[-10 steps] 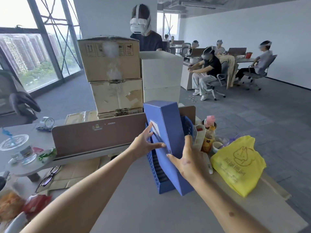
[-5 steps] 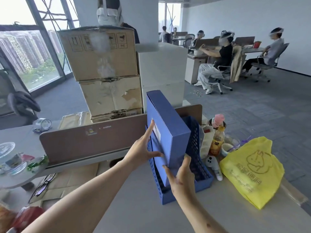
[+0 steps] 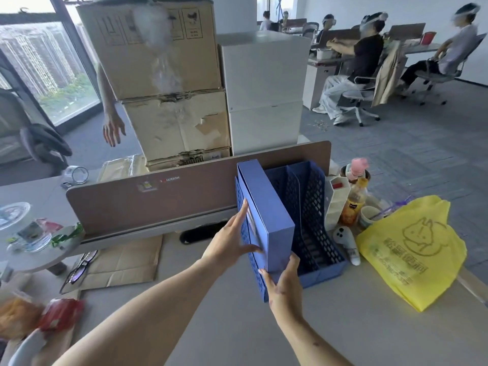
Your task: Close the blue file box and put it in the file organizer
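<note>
The blue file box [image 3: 269,210] is closed and stands upright in the leftmost slot of the blue mesh file organizer [image 3: 311,217] on the grey desk. My left hand [image 3: 232,239] lies flat against the box's left face and the organizer's left wall, fingers extended. My right hand [image 3: 284,283] cups the box's near bottom corner from the front. The organizer's two slots to the right hold nothing that I can see.
A yellow plastic bag [image 3: 412,249], a bottle [image 3: 353,202], a cup and a white controller [image 3: 346,241] crowd the organizer's right. A brown desk divider [image 3: 158,196] runs behind it, with stacked cardboard boxes [image 3: 169,83] beyond. Flattened cardboard, glasses and snack bags lie left.
The box has gone from tilted above the organizer down into its leftmost slot, now upright. My right hand has slid down to the box's near bottom corner.
</note>
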`<state>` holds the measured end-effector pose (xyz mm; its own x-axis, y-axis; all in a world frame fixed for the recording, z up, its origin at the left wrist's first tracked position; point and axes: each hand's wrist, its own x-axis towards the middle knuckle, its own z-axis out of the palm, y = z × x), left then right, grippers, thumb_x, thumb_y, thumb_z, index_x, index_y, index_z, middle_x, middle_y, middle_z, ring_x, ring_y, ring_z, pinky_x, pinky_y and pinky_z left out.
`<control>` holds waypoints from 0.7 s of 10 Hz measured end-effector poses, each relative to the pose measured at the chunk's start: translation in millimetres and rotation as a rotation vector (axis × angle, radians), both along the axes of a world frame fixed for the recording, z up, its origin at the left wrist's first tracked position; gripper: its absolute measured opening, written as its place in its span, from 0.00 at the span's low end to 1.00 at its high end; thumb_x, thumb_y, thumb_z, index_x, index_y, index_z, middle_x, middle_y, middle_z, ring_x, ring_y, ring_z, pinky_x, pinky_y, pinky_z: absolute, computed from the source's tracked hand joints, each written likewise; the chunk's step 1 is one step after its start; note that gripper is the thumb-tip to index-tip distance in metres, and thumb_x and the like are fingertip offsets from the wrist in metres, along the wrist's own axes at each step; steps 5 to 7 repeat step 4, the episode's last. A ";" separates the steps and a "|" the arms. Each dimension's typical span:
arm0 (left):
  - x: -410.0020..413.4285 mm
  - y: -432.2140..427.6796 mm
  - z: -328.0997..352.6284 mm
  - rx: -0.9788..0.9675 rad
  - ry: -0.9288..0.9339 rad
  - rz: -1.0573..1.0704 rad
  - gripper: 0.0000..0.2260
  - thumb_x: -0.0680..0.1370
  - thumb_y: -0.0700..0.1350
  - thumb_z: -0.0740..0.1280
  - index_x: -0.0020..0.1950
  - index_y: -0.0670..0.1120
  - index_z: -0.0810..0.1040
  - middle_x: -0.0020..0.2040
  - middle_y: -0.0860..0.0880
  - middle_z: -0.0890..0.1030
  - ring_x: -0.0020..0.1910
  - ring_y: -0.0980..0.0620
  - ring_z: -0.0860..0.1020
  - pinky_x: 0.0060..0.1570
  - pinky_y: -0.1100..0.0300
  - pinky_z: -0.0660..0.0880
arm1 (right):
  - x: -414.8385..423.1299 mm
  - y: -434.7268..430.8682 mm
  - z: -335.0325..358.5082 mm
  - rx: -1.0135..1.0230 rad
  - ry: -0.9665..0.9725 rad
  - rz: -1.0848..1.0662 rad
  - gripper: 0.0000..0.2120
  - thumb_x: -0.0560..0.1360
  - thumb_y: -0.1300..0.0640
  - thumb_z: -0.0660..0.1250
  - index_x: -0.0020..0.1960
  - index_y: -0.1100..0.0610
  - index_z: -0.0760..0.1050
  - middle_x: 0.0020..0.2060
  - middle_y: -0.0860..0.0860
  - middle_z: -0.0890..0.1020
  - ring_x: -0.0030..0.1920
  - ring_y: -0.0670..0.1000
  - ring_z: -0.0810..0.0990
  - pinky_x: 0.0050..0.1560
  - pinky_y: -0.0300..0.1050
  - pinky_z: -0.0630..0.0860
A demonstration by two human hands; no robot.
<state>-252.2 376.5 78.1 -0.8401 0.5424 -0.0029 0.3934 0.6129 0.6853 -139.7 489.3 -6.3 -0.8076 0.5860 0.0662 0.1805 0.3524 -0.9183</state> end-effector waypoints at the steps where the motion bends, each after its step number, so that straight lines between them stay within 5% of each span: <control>1: 3.4 -1.4 -0.8 0.034 0.005 0.021 0.52 0.65 0.58 0.76 0.78 0.61 0.45 0.79 0.57 0.59 0.75 0.52 0.62 0.70 0.54 0.64 | 0.8 -1.0 2.3 -0.002 -0.017 -0.014 0.26 0.72 0.59 0.73 0.60 0.47 0.60 0.51 0.42 0.76 0.46 0.34 0.76 0.43 0.23 0.70; 3: 9.4 -7.8 3.2 0.004 0.063 0.071 0.43 0.69 0.57 0.75 0.78 0.54 0.57 0.77 0.53 0.64 0.72 0.50 0.68 0.69 0.54 0.68 | 2.5 8.9 14.4 -0.059 0.004 0.069 0.30 0.67 0.52 0.77 0.61 0.48 0.62 0.54 0.44 0.77 0.52 0.44 0.79 0.47 0.36 0.76; 4: 15.9 -20.9 1.8 0.049 0.129 0.149 0.27 0.75 0.51 0.72 0.72 0.51 0.70 0.73 0.53 0.68 0.67 0.52 0.72 0.62 0.63 0.67 | 10.3 15.8 56.2 -0.130 0.211 0.079 0.34 0.66 0.49 0.77 0.66 0.50 0.63 0.60 0.46 0.75 0.61 0.42 0.74 0.60 0.38 0.72; 7: 15.9 -20.9 1.8 0.049 0.129 0.149 0.27 0.75 0.51 0.72 0.72 0.51 0.70 0.73 0.53 0.68 0.67 0.52 0.72 0.62 0.63 0.67 | 10.3 15.8 56.2 -0.130 0.211 0.079 0.34 0.66 0.49 0.77 0.66 0.50 0.63 0.60 0.46 0.75 0.61 0.42 0.74 0.60 0.38 0.72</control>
